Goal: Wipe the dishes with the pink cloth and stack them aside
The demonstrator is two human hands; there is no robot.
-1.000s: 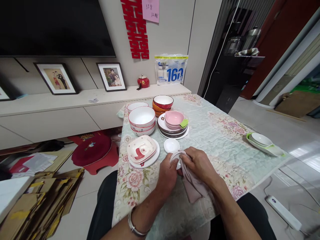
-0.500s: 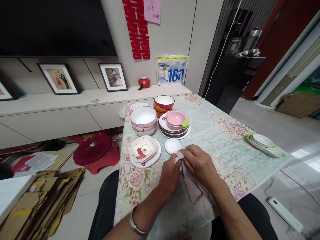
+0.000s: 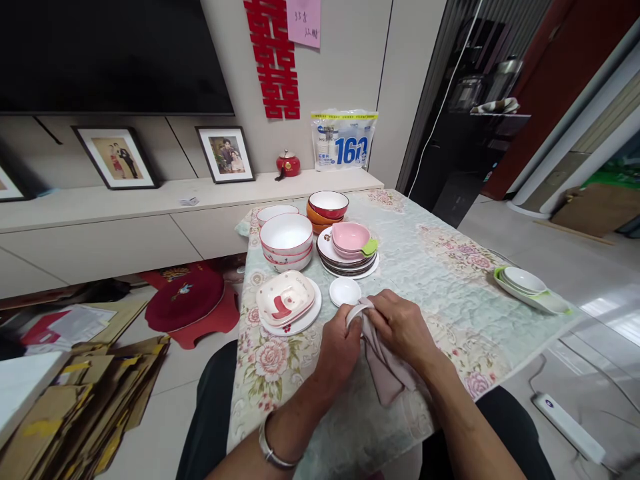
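My left hand (image 3: 339, 347) is closed on a small white dish (image 3: 354, 312), of which only a curved rim shows. A pinkish-grey cloth (image 3: 383, 373) is pinched in my right hand (image 3: 403, 327), pressed over the dish's far side and hanging down toward the table edge. Just beyond my hands lies another small white dish (image 3: 345, 292). To its left, a cream rectangular dish with a red pattern (image 3: 285, 298) rests on a white plate (image 3: 315, 312).
Behind stand white bowls (image 3: 287, 233), red and orange bowls (image 3: 329, 205), and stacked plates (image 3: 347, 270) topped by pink bowls (image 3: 351, 237). Green-edged dishes (image 3: 525, 283) sit near the right edge of the floral tablecloth (image 3: 410, 260). A red stool (image 3: 185, 300) stands left.
The cloth and my right fingers have shifted slightly along the held dish, and more of its white rim shows. Both hands keep their hold; the stacked dishes stay put.
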